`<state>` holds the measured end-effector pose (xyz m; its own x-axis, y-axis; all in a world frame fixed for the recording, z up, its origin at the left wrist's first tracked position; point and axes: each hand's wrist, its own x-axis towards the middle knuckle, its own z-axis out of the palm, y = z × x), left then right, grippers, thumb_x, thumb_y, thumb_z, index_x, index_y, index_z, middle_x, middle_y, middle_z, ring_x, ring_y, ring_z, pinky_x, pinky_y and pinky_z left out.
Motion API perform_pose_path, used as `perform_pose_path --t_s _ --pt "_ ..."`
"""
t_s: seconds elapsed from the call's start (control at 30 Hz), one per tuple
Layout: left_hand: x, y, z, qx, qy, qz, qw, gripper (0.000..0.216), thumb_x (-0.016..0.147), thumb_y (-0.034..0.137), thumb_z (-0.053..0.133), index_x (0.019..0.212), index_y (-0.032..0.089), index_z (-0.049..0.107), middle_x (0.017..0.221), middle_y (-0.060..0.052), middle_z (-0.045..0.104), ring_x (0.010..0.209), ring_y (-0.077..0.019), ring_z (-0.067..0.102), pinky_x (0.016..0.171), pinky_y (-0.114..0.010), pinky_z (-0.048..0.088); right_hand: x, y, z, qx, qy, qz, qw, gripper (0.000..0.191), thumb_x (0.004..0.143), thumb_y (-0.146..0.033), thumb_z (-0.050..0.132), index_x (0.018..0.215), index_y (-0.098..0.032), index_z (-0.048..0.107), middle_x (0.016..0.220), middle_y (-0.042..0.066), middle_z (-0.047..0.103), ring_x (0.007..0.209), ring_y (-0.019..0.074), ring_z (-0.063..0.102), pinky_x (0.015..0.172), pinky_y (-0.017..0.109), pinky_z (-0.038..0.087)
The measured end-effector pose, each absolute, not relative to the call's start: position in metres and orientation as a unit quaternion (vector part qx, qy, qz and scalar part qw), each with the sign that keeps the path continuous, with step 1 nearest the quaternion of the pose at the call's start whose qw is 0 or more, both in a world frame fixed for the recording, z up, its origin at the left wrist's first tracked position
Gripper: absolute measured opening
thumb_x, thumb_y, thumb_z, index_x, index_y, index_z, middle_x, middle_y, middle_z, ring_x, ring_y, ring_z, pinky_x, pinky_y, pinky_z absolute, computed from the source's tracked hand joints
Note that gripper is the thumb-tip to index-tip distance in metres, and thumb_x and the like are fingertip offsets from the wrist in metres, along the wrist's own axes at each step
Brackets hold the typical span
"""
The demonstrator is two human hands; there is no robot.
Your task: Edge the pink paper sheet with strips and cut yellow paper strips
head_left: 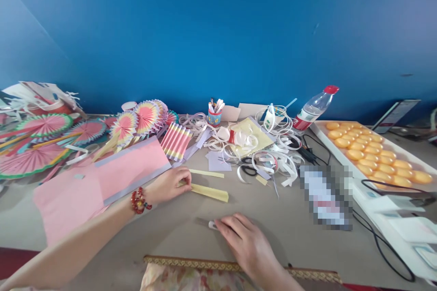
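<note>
My left hand [169,185], with a red beaded bracelet at the wrist, pinches the end of a folded yellow paper strip [211,192]. A second, thinner yellow strip [208,173] lies just behind it. Nearer the table's front, my right hand [247,241] is closed around a white-handled craft knife [212,224]. Its thin blade points left, apart from the strip. Beside my left forearm are pink paper sheets [73,200], one edged in lavender. A pleated pink, yellow and lavender paper piece [176,141] sits behind my left hand.
Finished paper fans [146,116] crowd the left. White ribbon coils [273,166] and black-handled scissors [248,169] lie at centre right. Behind stand a pen cup [215,117] and a tilted plastic bottle [312,109]. A tray of orange domes [377,152] and black cable [385,245] occupy the right.
</note>
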<state>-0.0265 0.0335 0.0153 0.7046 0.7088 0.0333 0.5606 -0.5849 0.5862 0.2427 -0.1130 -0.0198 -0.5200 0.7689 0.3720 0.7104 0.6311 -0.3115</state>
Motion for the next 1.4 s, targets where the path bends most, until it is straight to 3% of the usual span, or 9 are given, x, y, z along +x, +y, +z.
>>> perform_pose_path --t_s 0.33,0.4,0.53,0.63,0.83,1.03,1.13,1.23,1.4 --pt "-0.017 0.036 0.012 0.876 0.384 0.146 0.251 0.025 0.099 0.033 0.04 0.089 0.019 0.058 0.087 -0.003 0.063 0.076 -0.0164 0.059 0.071 -0.027 0.046 0.243 -0.113 -0.021 -0.419 -0.868 0.073 0.257 0.033 0.099 -0.012 0.036 0.12 -0.019 0.061 0.099 0.006 0.068 0.085 0.0185 0.058 0.075 0.03 0.049" --pt "-0.017 0.036 0.01 0.878 0.385 0.151 0.241 0.028 0.101 0.037 0.038 0.097 0.018 0.059 0.094 -0.005 0.064 0.084 -0.0186 0.06 0.077 -0.03 0.046 0.242 -0.113 -0.022 -0.418 -0.868 0.07 0.259 0.032 0.1 -0.013 0.037 0.119 -0.018 0.061 0.098 0.006 0.067 0.083 0.018 0.058 0.073 0.029 0.048" --pt "-0.021 0.038 0.005 0.909 0.332 0.131 0.215 0.038 0.095 0.05 0.053 0.117 0.02 0.058 0.114 -0.008 0.062 0.105 -0.0241 0.058 0.093 -0.036 0.045 0.242 -0.113 -0.019 -0.424 -0.865 0.071 0.26 0.029 0.1 -0.014 0.039 0.118 -0.018 0.061 0.095 0.006 0.067 0.083 0.017 0.058 0.074 0.027 0.048" --pt "-0.024 0.04 0.003 0.93 0.297 0.123 0.179 0.032 0.099 0.043 0.048 0.121 0.021 0.057 0.116 -0.008 0.062 0.107 -0.023 0.058 0.095 -0.036 0.045 0.241 -0.112 -0.018 -0.424 -0.864 0.074 0.263 0.029 0.1 -0.014 0.039 0.117 -0.017 0.062 0.095 0.006 0.067 0.083 0.0168 0.057 0.073 0.027 0.048" --pt "-0.024 0.042 0.006 0.915 0.325 0.189 0.146 0.027 0.102 0.023 0.036 0.105 0.019 0.063 0.1 -0.007 0.065 0.094 -0.0181 0.061 0.084 -0.031 0.049 0.241 -0.111 -0.021 -0.428 -0.859 0.09 0.266 0.029 0.101 -0.015 0.038 0.117 -0.019 0.062 0.096 0.006 0.066 0.085 0.0166 0.058 0.075 0.027 0.049" --pt "-0.024 0.044 0.005 0.916 0.332 0.226 0.019 0.029 0.099 0.021 0.042 0.122 0.02 0.06 0.121 -0.009 0.063 0.114 -0.0232 0.056 0.1 -0.041 0.044 0.24 -0.111 -0.022 -0.425 -0.858 0.079 0.277 0.028 0.101 -0.014 0.039 0.114 -0.018 0.063 0.092 0.006 0.066 0.082 0.0159 0.057 0.075 0.027 0.048" --pt "-0.024 0.035 0.005 0.926 0.321 0.196 -0.017 0.027 0.098 0.029 0.049 0.121 0.019 0.061 0.127 -0.011 0.059 0.12 -0.0272 0.05 0.101 -0.044 0.042 0.239 -0.11 -0.02 -0.43 -0.857 0.076 0.276 0.027 0.101 -0.015 0.039 0.113 -0.018 0.063 0.09 0.005 0.066 0.081 0.0159 0.057 0.074 0.026 0.048" --pt "-0.02 0.024 0.007 0.951 0.28 0.128 -0.008 0.029 0.095 0.039 0.056 0.115 0.019 0.061 0.115 -0.009 0.061 0.109 -0.0262 0.053 0.092 -0.041 0.045 0.239 -0.111 -0.02 -0.432 -0.855 0.077 0.275 0.025 0.101 -0.016 0.041 0.112 -0.017 0.063 0.09 0.005 0.066 0.081 0.0162 0.057 0.073 0.026 0.047" --pt "-0.017 0.017 0.011 0.962 0.26 0.084 0.012 0.016 0.098 0.031 0.051 0.1 0.019 0.062 0.095 -0.005 0.059 0.089 -0.0203 0.053 0.079 -0.034 0.042 0.24 -0.111 -0.025 -0.432 -0.855 0.074 0.278 0.026 0.099 -0.015 0.042 0.114 -0.018 0.063 0.092 0.006 0.067 0.081 0.0167 0.058 0.073 0.027 0.047"
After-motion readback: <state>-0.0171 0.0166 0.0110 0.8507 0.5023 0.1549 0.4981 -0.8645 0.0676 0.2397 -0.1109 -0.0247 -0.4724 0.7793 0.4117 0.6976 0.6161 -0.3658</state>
